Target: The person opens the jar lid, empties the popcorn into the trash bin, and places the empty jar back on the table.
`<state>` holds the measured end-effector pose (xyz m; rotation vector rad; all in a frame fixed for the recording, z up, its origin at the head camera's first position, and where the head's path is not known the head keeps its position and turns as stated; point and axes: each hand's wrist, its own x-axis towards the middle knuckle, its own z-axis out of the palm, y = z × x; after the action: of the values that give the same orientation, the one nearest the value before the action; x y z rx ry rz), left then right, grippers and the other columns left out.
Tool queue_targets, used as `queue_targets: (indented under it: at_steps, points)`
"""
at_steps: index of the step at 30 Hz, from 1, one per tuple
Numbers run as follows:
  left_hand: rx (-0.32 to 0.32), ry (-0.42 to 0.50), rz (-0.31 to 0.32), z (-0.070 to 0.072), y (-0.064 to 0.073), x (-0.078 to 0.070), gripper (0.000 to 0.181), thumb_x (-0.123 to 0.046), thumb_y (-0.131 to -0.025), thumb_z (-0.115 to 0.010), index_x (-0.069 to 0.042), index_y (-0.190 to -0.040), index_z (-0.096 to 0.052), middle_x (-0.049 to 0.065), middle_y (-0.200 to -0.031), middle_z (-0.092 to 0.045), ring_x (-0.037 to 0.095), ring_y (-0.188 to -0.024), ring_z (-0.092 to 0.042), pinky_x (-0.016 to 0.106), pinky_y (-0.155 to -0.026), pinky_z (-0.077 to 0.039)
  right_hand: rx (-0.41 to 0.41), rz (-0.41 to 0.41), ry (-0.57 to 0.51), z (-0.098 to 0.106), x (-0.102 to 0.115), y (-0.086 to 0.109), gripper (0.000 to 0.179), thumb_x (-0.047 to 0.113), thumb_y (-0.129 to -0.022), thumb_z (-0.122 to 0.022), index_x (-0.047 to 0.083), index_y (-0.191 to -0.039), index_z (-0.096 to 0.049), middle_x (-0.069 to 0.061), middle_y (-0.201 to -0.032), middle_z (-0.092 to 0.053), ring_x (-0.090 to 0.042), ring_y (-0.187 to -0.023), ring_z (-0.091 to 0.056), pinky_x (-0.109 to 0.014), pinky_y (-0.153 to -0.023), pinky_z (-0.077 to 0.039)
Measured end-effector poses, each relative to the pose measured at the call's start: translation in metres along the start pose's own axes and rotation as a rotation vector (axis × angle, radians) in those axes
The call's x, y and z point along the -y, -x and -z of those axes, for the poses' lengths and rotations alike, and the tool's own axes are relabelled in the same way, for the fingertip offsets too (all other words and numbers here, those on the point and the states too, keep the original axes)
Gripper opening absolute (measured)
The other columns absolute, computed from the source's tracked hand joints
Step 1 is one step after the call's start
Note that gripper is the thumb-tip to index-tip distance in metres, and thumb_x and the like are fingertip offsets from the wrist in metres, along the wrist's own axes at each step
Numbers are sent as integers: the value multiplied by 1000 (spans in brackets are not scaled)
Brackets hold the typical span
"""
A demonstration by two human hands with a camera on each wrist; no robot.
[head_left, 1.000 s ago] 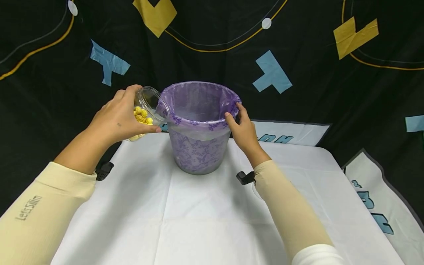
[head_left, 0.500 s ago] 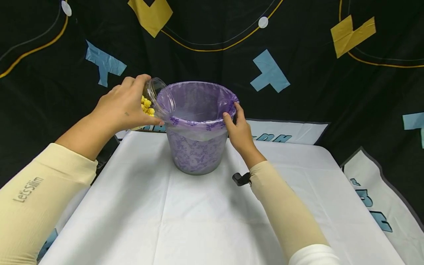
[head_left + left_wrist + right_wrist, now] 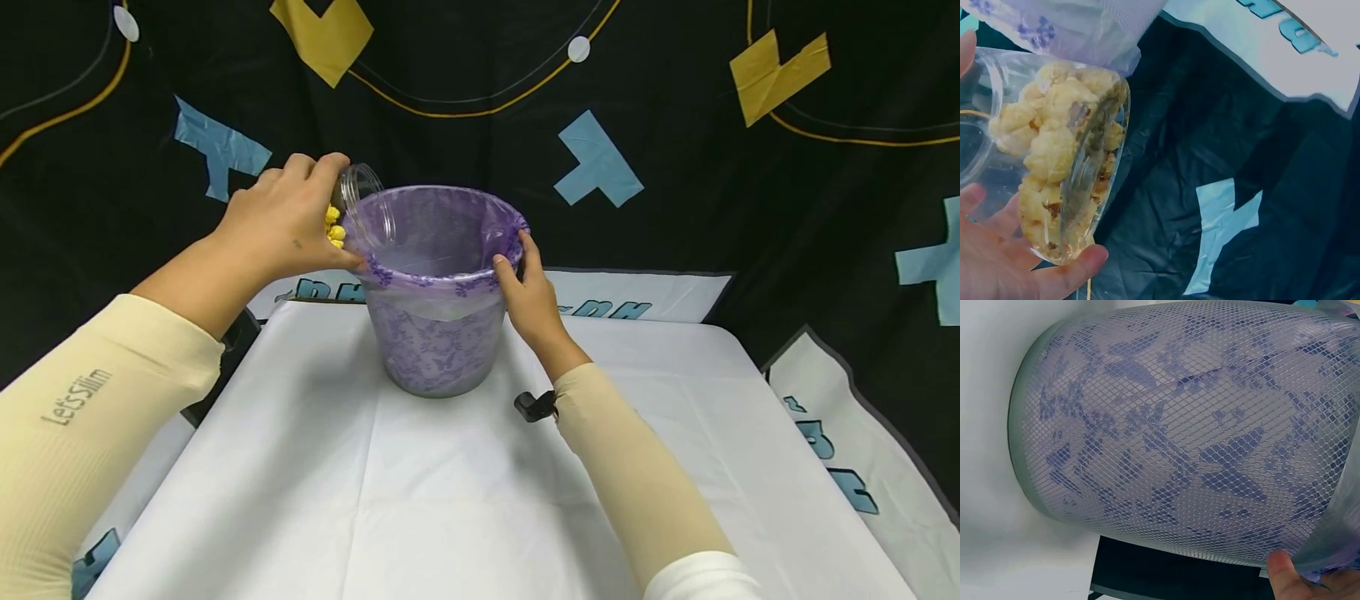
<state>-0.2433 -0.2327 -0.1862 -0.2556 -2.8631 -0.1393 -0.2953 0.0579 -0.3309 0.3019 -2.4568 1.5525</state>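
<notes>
My left hand (image 3: 281,221) grips a clear plastic jar (image 3: 365,200) from its side, tilted with its mouth over the left rim of a trash can (image 3: 438,350). Yellow popcorn (image 3: 1054,137) lies inside the jar, gathered toward its bottom end in the left wrist view. A purple floral bag (image 3: 450,221) lines the can and folds over its rim. At the can's right side, my right hand (image 3: 532,296) pinches the bag-covered rim between thumb and fingers. The right wrist view shows the can's mesh wall (image 3: 1185,425) close up, with the fingers at its lower right.
The can stands upright near the back of a table with a white cloth (image 3: 442,492). Behind hangs a black curtain (image 3: 465,142) with blue and gold tape shapes. White banners with blue letters (image 3: 611,308) line the back and right.
My left hand has raised the jar and moved it right, tipping it further over the can's rim. My right hand keeps its hold on the rim. The head view has shifted slightly.
</notes>
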Motion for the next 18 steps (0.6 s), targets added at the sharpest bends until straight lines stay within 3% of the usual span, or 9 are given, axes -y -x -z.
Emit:
queue_targets:
  at_steps: [8,18]
  points:
    - [31,-154,-50,6,-12,-9,128,-52,-63,-90,-16,-159,-14,32,-149,-30,58,-131,-32,82,-95,-31,1,-14,-5,-1,-1,0,77,69,-96,-39,37,-159,-11,0,-166,-20,-22,-151,-22,-48,-120,-25]
    - [27,-262,-114,5,-20,-22,123,-43,-64,-91,-16,-159,-16,33,-148,-29,59,-133,-26,83,-98,-26,8,-29,-14,0,-1,0,78,72,-94,-40,39,-159,-11,1,-166,-20,-23,-151,-23,-50,-119,-26]
